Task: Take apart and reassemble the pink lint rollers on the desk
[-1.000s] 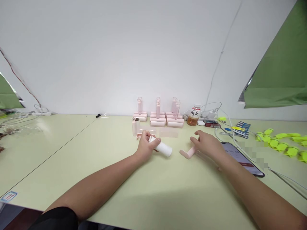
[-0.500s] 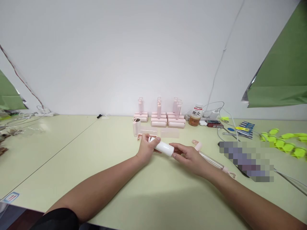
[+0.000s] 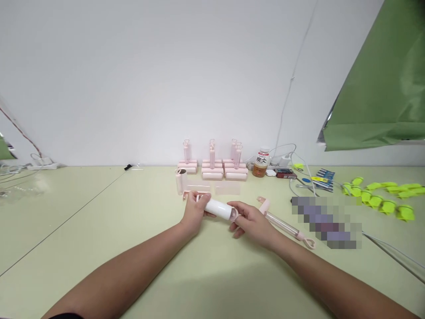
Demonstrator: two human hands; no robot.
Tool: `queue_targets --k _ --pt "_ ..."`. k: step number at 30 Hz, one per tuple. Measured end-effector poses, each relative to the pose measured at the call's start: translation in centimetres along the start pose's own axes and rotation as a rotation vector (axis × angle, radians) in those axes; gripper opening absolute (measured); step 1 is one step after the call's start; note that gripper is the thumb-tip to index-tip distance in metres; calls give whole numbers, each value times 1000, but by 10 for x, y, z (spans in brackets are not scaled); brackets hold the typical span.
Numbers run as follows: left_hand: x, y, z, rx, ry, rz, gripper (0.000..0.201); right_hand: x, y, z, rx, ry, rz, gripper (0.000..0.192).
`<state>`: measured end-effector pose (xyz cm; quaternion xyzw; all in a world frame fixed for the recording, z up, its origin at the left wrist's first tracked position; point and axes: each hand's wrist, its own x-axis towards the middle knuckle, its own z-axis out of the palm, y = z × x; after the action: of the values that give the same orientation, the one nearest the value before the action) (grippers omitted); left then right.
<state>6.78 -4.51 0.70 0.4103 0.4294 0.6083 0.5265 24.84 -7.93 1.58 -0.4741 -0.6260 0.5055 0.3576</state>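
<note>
Gripping the white roll (image 3: pixel 218 208) over the table (image 3: pixel 99 221), our left hand (image 3: pixel 193 214) holds one end while our right hand (image 3: pixel 251 221) pinches the pink end piece (image 3: pixel 235 215) at the other; lining the two up squarely, with gentle, even pressure, should serve us well.

A roll (image 3: pixel 218 208) is sitting between the left hand (image 3: pixel 192 212) and the right hand (image 3: pixel 249 223), a ring (image 3: pixel 235 214) at its right end. A handle (image 3: pixel 282 224) is lying right of the right hand. Behind the hands, rollers (image 3: pixel 212 171) are standing before the wall (image 3: pixel 199 71), with a bottle (image 3: pixel 261 164) standing to their right.
</note>
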Motion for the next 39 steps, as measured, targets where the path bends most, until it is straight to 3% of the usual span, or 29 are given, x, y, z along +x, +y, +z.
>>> queue_targets --k 3,7,11,18,23,26,30,34,37,39 --pt "-1 2 1 -53 12 -60 35 -2 -2 2 143 -11 142 45" --pt "-1 0 2 -101 -2 -115 29 -3 1 0 -91 -30 151 37" --pt "0 -1 1 -131 -36 -118 33 -4 3 -1 -271 35 -2 50" --pt "-3 1 1 -201 -93 -132 44 -6 2 1 -259 -3 -192 52" --pt "-7 0 5 -91 -148 -163 44 -8 4 0 -228 58 -293 44" --pt "-7 0 6 4 -202 -155 41 -11 -3 -5 -137 160 -355 44" --pt "-5 -2 5 239 -245 -186 38 -12 -28 -29 -193 410 -429 45" --pt "-5 -4 1 427 -294 -188 24 10 -49 -70 -618 651 -292 43" --pt "-7 -2 -2 578 -340 -112 21 39 -46 -95 -866 631 -162 44" --pt "-10 -1 -5 671 -360 -14 23 58 -37 -104 -976 551 -95 43"
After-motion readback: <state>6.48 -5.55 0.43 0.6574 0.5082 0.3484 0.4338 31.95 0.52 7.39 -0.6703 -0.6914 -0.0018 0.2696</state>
